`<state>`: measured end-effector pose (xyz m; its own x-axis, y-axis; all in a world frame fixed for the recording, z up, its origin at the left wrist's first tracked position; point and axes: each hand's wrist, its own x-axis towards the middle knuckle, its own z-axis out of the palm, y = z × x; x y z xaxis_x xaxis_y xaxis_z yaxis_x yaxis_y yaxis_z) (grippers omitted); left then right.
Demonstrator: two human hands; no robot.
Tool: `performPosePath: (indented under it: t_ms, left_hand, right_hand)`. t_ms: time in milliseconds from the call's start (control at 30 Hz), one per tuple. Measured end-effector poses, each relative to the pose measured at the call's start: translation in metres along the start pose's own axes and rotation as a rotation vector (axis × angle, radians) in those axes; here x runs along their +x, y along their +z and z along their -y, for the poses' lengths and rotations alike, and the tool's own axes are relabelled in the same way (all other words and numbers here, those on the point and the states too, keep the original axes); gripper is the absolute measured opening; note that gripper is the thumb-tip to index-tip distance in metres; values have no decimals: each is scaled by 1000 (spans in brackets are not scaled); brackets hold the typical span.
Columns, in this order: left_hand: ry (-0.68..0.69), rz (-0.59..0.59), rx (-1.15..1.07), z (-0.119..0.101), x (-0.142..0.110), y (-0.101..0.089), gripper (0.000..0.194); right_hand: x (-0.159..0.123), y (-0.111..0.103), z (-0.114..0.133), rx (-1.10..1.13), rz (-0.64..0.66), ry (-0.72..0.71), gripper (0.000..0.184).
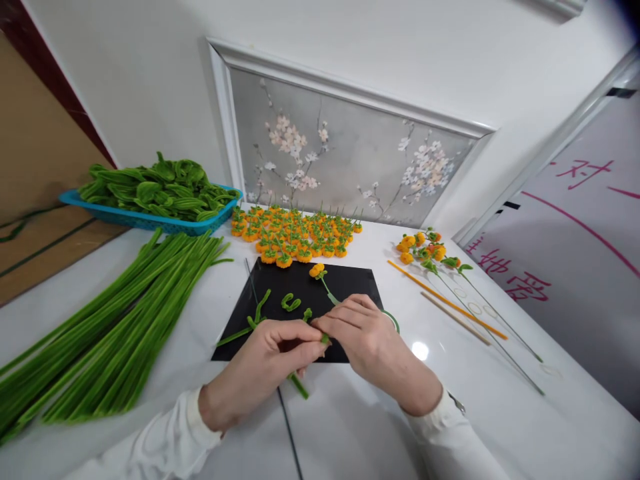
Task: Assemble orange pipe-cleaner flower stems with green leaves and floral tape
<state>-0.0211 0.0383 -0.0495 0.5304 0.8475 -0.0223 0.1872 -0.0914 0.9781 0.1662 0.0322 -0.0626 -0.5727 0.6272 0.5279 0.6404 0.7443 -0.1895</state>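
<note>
My left hand (pixel 267 357) and my right hand (pixel 370 340) meet over the front of a black mat (pixel 350 277), fingertips closed in a pinch. Between them is a fuzzy green pipe cleaner (pixel 299 387), whose end sticks out below my left hand; the fingers hide most of it. Just behind the fingertips lies a curled green piece (pixel 290 303). More cut pipe cleaner pieces (pixel 259 310) rest at the mat's left. Beyond my right hand, an orange pipe cleaner flower (pixel 317 270) lies on the mat with its stem toward that hand.
A blue tray (pixel 150 217) of green leaf shapes stands back left, before a long green pipe cleaner bundle (pixel 110 327). Orange flower heads (pixel 300 233) crowd behind the mat. Finished stems (pixel 425 248), an orange stick (pixel 445 298) and a tan stick (pixel 455 318) lie right. A thin wire (pixel 289 427) runs in front.
</note>
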Motion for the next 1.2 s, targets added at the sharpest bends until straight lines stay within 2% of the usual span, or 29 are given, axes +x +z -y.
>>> performPosePath:
  t_ms: [100,200,333,533,633,767,900,1033,1200]
  left_hand:
    - [21,-47,-35,0,-1,0,21]
    - [55,-121,-43,0,-1,-1,18]
    - [55,-215,-33,1,-1,-1,16]
    - [46,-327,5,6,0,0,11]
    - [140,-381,94,10,0,-1,12]
    - [333,-441,350,14,1,-2,13]
    - [456,-396,532,12,1,-3,15]
    - [469,-275,596,9,-2,-4,19]
    - [453,-182,612,11,-3,-3,30]
  right_hand:
    - [1,0,3,-2,-19,64,26]
    - [2,-2,8,35,-70,111,17]
    - [4,-5,14,-1,-83,97,15]
    - [4,-7,19,-86,-37,64,19]
    - [5,-6,21,-108,-23,58,17]
    - [7,-5,25,-169,15,18,16]
    - [8,-4,28,-221,26,-44,22]
    - [8,-4,26,-217,-49,-59,26]
    - [8,-1,20,39,-228,57,18]
